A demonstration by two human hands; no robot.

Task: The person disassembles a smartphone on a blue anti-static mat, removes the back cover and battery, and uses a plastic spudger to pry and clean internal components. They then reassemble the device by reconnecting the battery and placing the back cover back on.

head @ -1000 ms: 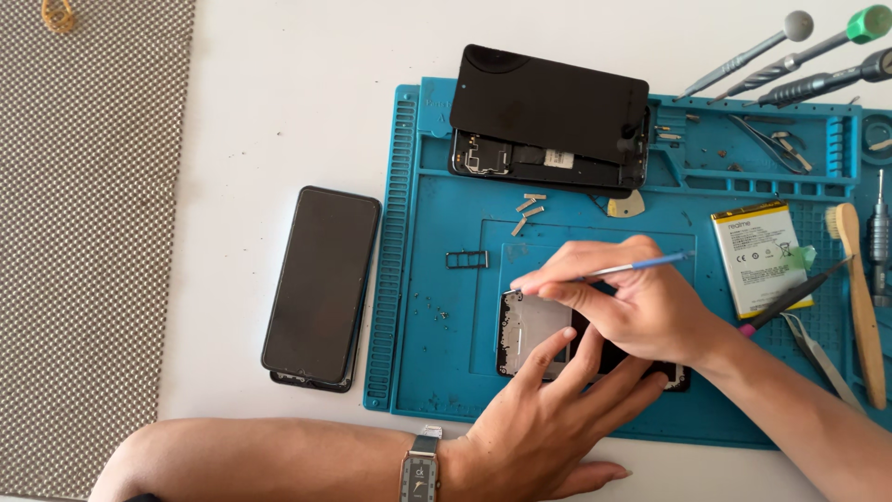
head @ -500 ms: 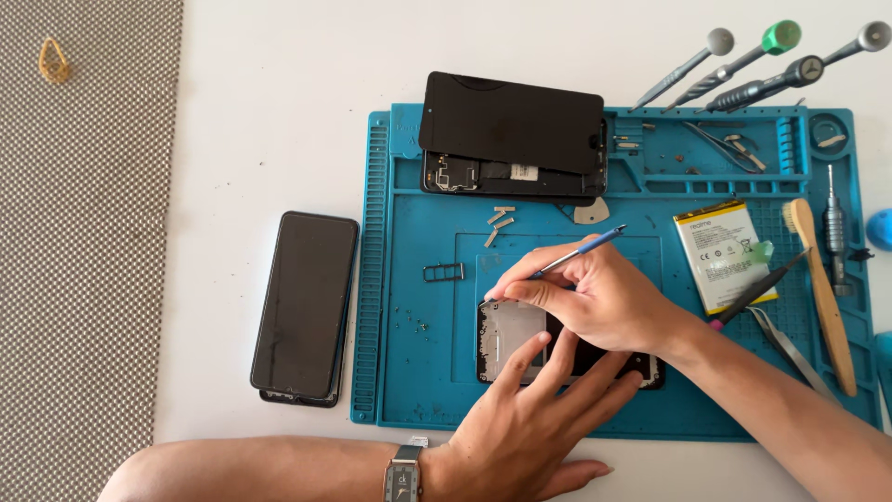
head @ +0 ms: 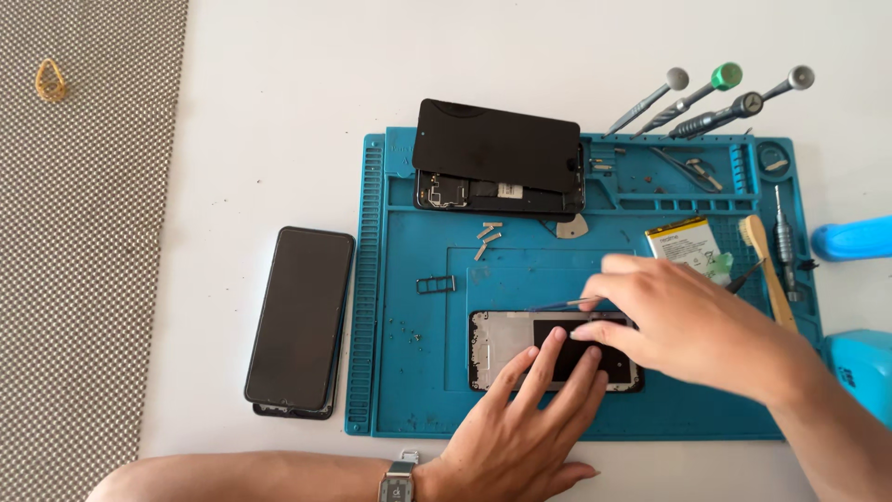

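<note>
An opened phone frame (head: 502, 346) lies on the blue repair mat (head: 409, 372). My left hand (head: 525, 423) rests flat on it, fingers spread, pressing it down. My right hand (head: 692, 325) hovers over the frame's right part and pinches a thin pair of tweezers (head: 562, 304), whose tip points left over the frame's top edge. A watch (head: 398, 483) sits on my left wrist.
A second dismantled phone with its black back cover (head: 497, 149) lies at the mat's top. A black phone (head: 299, 319) lies left of the mat. A battery (head: 686, 244), a SIM tray (head: 435, 284), small parts (head: 488, 237), screwdrivers (head: 706, 102), a wooden-handled tool (head: 767, 265) and blue objects (head: 853, 240) are about.
My right hand has lowered and turned the tweezers flatter, moving rightward over the frame. More of the frame's left part now shows. The camera view has shifted.
</note>
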